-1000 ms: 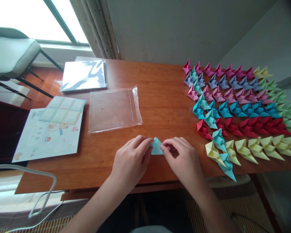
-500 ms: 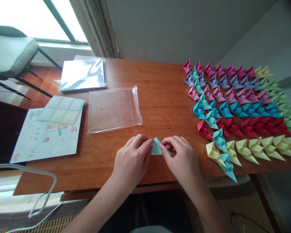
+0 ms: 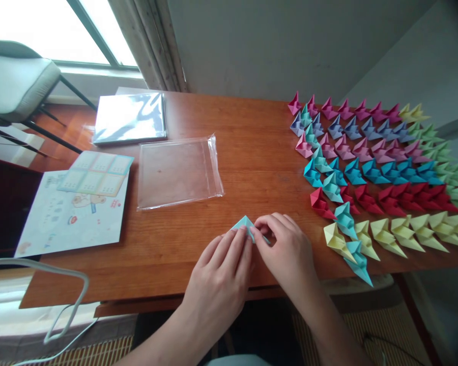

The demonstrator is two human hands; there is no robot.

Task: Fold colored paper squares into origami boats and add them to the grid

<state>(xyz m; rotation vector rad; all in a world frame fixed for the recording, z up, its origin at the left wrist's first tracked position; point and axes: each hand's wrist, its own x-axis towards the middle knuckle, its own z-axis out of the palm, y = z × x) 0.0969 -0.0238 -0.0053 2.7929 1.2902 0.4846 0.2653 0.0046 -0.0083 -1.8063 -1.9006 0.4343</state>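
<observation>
A small light-blue folded paper piece (image 3: 244,223) lies on the wooden table (image 3: 252,152) near its front edge. My left hand (image 3: 223,274) rests over its near side with the fingers stretched flat, pressing on the paper. My right hand (image 3: 284,251) has curled fingers pinching the paper's right corner. Most of the piece is hidden under both hands; only its pointed tip shows.
Rows of folded paper pieces (image 3: 370,173) in pink, purple, blue, red, yellow and green cover the table's right side. A clear plastic sleeve (image 3: 177,173), a shiny packet (image 3: 132,118) and printed sheets (image 3: 76,208) lie to the left. A chair (image 3: 19,81) stands by the window.
My left hand has drawn back toward me and flattened its fingers over the paper, which it was pinching before. The right hand has barely moved.
</observation>
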